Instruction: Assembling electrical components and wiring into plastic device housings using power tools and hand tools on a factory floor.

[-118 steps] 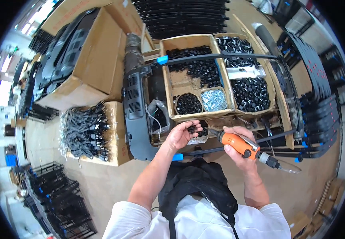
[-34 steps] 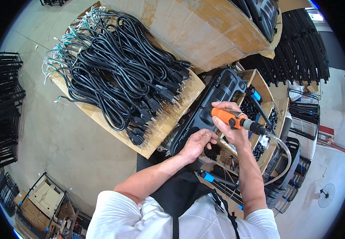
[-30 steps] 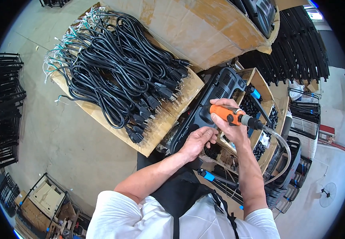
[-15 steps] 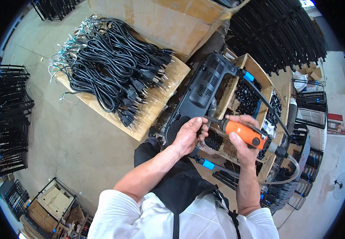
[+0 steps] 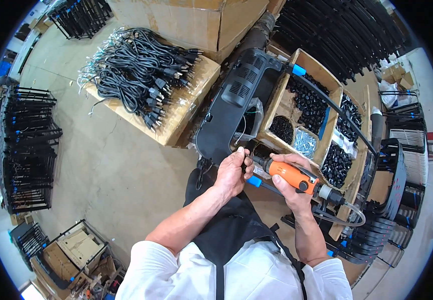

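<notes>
My right hand (image 5: 292,186) grips an orange power screwdriver (image 5: 291,175) whose clear hose (image 5: 344,217) loops off to the right. Its black tip points left at my left hand (image 5: 232,172), which pinches a small dark part at the tip. Both hands hover by the near edge of a long black plastic housing (image 5: 231,102) that lies across the work area. Whatever sits between my left fingers is mostly hidden.
A cardboard tray (image 5: 282,97) beside the housing holds black small parts (image 5: 309,102) and a bag of silver screws (image 5: 304,144). A heap of black power cords (image 5: 136,75) lies on cardboard at left. Black metal racks (image 5: 26,145) stand on the floor at far left.
My view has swung back from the cord pile toward the housing and parts tray. The screwdriver came down and its tip now meets my left hand's fingers.
</notes>
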Demonstrator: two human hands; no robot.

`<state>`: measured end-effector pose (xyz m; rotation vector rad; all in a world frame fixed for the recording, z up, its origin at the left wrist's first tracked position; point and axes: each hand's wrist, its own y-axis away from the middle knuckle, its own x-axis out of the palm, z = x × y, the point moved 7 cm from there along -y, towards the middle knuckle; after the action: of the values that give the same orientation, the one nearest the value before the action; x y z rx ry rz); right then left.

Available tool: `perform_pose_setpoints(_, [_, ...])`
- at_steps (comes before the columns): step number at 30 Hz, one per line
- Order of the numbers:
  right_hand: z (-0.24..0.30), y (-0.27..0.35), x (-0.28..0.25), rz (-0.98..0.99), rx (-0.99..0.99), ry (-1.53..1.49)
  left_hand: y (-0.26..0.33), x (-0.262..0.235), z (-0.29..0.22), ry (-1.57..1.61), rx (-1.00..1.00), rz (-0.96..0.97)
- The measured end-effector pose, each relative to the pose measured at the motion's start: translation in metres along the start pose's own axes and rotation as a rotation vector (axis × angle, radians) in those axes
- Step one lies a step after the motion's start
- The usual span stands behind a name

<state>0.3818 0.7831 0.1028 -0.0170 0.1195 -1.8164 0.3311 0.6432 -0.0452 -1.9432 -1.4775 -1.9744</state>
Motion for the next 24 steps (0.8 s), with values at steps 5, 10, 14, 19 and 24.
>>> perform_pose_setpoints(5, [0.003, 0.020, 0.003, 0.005, -0.012, 0.004, 0.016, -0.005, 0.013, -0.038, 0.048, -0.022])
perform_pose_setpoints(10, [0.002, 0.036, 0.012, -0.020, 0.012, -0.005, 0.026, -0.011, 0.020, 0.122, -0.104, 0.030])
perform_pose_setpoints(14, [0.001, 0.038, 0.027, -0.040, 0.015, 0.064, 0.043, -0.013, 0.017, 0.104, -0.162, 0.023])
perform_pose_setpoints(19, [-0.008, 0.034, 0.046, -0.052, 0.023, 0.151, 0.068, -0.059, -0.009, -0.261, -0.113, -0.045])
perform_pose_setpoints(24, [-0.011, 0.041, 0.050, -0.100, 0.118, 0.196, 0.053, -0.099, -0.139, -0.912, 0.481, -0.347])
